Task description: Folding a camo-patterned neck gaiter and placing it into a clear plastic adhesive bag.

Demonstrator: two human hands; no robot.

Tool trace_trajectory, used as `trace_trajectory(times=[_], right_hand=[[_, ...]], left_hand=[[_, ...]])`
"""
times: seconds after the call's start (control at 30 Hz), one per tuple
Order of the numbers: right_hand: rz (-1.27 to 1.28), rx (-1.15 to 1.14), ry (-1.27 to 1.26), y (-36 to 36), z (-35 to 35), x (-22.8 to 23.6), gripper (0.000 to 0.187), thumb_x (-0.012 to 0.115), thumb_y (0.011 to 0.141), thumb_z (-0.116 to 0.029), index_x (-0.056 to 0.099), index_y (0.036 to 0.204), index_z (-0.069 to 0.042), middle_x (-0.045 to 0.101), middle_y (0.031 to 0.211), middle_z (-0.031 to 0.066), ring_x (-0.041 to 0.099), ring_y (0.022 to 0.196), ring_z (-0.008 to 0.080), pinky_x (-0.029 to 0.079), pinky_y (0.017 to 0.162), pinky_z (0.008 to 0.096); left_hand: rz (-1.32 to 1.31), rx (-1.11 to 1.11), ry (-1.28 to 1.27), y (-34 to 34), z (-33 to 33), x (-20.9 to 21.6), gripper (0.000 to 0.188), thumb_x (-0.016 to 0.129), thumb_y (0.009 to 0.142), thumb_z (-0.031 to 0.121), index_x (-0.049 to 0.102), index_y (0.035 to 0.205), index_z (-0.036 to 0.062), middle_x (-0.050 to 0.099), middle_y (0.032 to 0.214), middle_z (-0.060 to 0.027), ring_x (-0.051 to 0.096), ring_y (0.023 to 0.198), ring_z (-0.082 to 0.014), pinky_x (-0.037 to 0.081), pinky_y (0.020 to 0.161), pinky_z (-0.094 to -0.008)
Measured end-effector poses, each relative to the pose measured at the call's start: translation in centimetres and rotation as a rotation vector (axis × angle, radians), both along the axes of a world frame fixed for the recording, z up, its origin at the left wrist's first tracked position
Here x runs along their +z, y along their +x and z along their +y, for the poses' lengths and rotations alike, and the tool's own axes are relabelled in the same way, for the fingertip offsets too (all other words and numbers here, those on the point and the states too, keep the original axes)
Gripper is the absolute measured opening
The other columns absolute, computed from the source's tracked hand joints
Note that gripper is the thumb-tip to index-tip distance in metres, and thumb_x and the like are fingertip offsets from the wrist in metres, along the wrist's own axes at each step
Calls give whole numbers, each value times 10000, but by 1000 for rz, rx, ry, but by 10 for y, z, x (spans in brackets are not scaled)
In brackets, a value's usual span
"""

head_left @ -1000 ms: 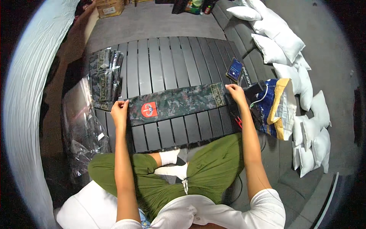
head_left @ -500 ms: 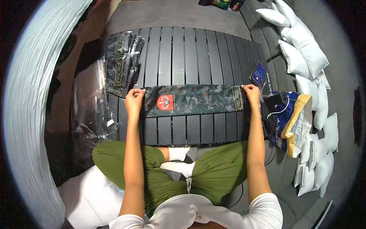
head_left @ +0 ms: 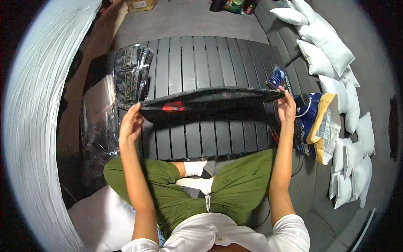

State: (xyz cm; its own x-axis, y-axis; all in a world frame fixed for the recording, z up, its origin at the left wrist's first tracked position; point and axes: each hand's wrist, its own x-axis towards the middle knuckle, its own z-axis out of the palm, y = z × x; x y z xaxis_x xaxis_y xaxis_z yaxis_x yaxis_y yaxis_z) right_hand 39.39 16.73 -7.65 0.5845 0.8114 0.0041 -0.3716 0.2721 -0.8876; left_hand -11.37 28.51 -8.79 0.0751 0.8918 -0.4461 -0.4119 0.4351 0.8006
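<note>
A long, dark camouflage cloth band [head_left: 218,101] with a red patch stretches between my hands above the black slatted table [head_left: 189,54]. Its left end is pinched in my left hand [head_left: 131,124], thumb and fingers closed at the edge. At the other end, my right hand [head_left: 287,107] grips the corner. The band is tilted, so its patterned face shows only as a thin dark strip and the middle sags slightly. Beyond my right fingers lies a phone [head_left: 276,77] with a lit screen.
Packed camouflage pieces in clear plastic [head_left: 131,75] are stacked at the table's far left. Loose clear plastic bags [head_left: 98,122] lie nearer on that side. A blue and yellow bag [head_left: 321,126] stands at the right. White cushions [head_left: 327,50] line the grey sofa. A cardboard box [head_left: 140,5] sits at the back.
Both hands have raised the band off the table and tipped its face away from view. My left hand has shifted left, and my right hand slightly right.
</note>
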Motion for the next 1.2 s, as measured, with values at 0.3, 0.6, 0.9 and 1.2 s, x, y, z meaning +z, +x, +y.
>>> trace_trajectory(times=[0.3,0.6,0.9,1.2], right_hand=[[-11,-169,308,-17,-57,76,184,640,799,-175,605,862,-6,644,880,120,612,806,207,482,785,345],[-88,-270,386,-52,-90,105,223,673,778,-163,594,920,-11,642,864,110,618,777,201,505,766,337],[-87,-232,214,-39,-44,63,113,673,750,-28,630,851,-53,607,808,5,547,781,86,413,709,192],[-97,-8,55,11,32,23,172,657,765,-36,637,936,-36,630,875,17,565,802,95,432,752,222]], left_hand=[[-168,159,443,-23,-38,95,298,572,861,204,567,1045,-31,601,1018,-72,557,819,-118,442,766,-250],[-45,276,564,-54,-59,115,43,598,846,146,578,862,112,555,653,78,346,418,39,204,318,-108],[80,186,459,-32,-21,88,183,611,818,53,581,998,50,602,793,31,367,461,29,228,353,-128],[157,20,452,5,76,44,203,677,768,79,577,944,67,525,744,53,421,522,-7,292,430,-134]])
